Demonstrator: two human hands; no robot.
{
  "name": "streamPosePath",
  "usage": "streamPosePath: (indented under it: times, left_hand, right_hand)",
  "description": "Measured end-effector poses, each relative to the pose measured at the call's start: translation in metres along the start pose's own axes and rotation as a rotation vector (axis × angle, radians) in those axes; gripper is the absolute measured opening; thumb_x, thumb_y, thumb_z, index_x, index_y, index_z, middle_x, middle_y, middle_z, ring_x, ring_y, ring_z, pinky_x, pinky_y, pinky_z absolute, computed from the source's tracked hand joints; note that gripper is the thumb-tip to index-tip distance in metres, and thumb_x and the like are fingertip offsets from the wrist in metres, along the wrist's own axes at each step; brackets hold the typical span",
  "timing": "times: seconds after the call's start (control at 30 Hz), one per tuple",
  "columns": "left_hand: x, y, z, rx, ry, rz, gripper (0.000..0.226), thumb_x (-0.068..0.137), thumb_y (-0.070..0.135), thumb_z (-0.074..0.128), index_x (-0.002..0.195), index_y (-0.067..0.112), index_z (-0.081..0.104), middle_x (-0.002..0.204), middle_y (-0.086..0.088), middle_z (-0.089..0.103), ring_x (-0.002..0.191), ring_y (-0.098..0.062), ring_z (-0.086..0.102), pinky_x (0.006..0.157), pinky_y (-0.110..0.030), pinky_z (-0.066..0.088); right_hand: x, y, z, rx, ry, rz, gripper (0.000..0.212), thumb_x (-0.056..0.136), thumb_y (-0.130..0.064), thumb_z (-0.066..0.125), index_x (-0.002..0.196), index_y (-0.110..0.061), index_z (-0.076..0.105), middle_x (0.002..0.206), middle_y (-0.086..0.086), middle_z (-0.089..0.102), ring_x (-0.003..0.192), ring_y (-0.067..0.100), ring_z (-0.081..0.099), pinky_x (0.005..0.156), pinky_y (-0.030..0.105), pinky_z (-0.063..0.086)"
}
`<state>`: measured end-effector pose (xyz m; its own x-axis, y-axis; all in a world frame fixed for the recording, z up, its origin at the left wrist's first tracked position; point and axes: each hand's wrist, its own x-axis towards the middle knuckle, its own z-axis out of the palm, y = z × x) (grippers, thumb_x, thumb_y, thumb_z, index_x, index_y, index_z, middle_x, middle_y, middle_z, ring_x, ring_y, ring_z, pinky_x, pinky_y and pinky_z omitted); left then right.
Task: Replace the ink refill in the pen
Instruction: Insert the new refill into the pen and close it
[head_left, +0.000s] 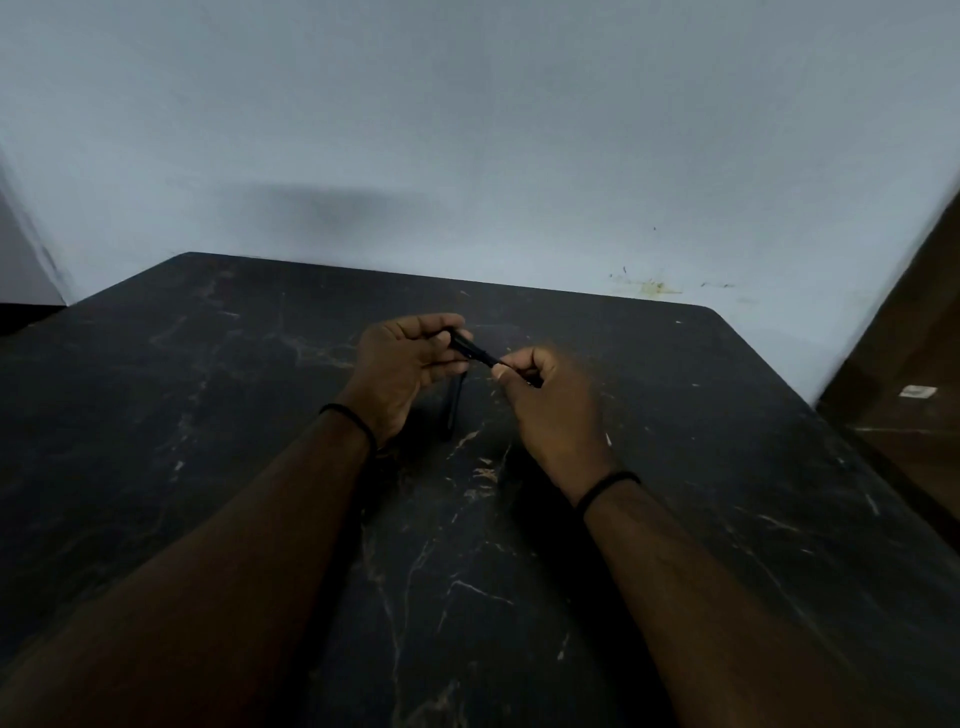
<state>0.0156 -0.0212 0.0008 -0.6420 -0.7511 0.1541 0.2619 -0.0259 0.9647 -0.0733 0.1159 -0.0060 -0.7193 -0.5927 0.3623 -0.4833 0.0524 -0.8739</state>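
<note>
A black pen (470, 348) is held in the air above the middle of the dark marble table (208, 415). My left hand (405, 364) grips its far end with curled fingers. My right hand (545, 400) pinches the near end between thumb and fingers. The pen slants from upper left to lower right between the two hands. Another slim black piece (454, 405) shows below my left hand, pointing down toward the table; whether it lies on the table or is held I cannot tell. The light is dim and fine detail of the pen is hidden.
A pale blue wall (467, 130) stands right behind the table's far edge. A brown wooden surface (904, 374) rises at the right, past the table's rounded corner. Both wrists wear thin black bands.
</note>
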Motion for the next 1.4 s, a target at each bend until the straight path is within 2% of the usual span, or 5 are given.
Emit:
streamPosePath:
  times: [0.23,0.5,0.73,0.87,1.4]
  left_hand:
    - [-0.003,0.005,0.012,0.018,0.034,0.057,0.024,0.097,-0.008,0.047,0.104,0.002,0.068,0.093,-0.011,0.072,0.079,-0.013,0.074,0.067,-0.022,0.06]
    - [-0.005,0.002,0.012,0.101,0.019,0.1,0.027,0.099,-0.001,0.05,0.123,0.0,0.061,0.103,-0.013,0.071,0.082,-0.021,0.072,0.068,-0.026,0.062]
    - [0.01,-0.007,-0.003,0.241,0.418,0.081,0.018,0.098,0.015,0.058,0.106,0.001,0.067,0.081,-0.003,0.065,0.062,-0.009,0.055,0.047,-0.012,0.044]
    - [0.012,-0.01,0.0,0.274,0.408,0.084,0.014,0.098,0.013,0.058,0.086,0.01,0.065,0.071,0.0,0.06,0.058,-0.008,0.05,0.045,-0.009,0.043]
    - [0.021,-0.021,-0.005,0.366,0.422,0.12,0.028,0.09,0.019,0.065,0.063,0.026,0.064,0.064,0.003,0.065,0.06,-0.015,0.059,0.069,-0.038,0.056]
  right_hand:
    - [-0.002,-0.002,0.002,0.042,0.069,0.033,0.017,0.091,-0.019,0.07,0.077,-0.027,0.067,0.073,-0.01,0.068,0.064,0.0,0.059,0.056,0.012,0.04]
    - [-0.006,-0.004,0.004,-0.097,-0.034,0.002,0.015,0.081,-0.025,0.076,0.069,-0.018,0.07,0.067,-0.002,0.07,0.065,0.016,0.066,0.062,0.031,0.053]
    - [-0.011,-0.007,0.002,-0.326,0.003,0.126,0.021,0.085,-0.034,0.067,0.071,-0.018,0.067,0.069,-0.004,0.067,0.069,0.015,0.064,0.069,0.038,0.056]
    - [-0.011,-0.01,0.012,-0.504,0.011,0.13,0.029,0.09,-0.033,0.058,0.069,-0.013,0.061,0.066,0.001,0.062,0.063,0.018,0.058,0.057,0.032,0.048]
    - [0.01,-0.005,0.045,-0.689,0.088,0.172,0.032,0.093,-0.042,0.054,0.105,-0.015,0.067,0.107,0.008,0.071,0.099,0.03,0.067,0.079,0.035,0.049]
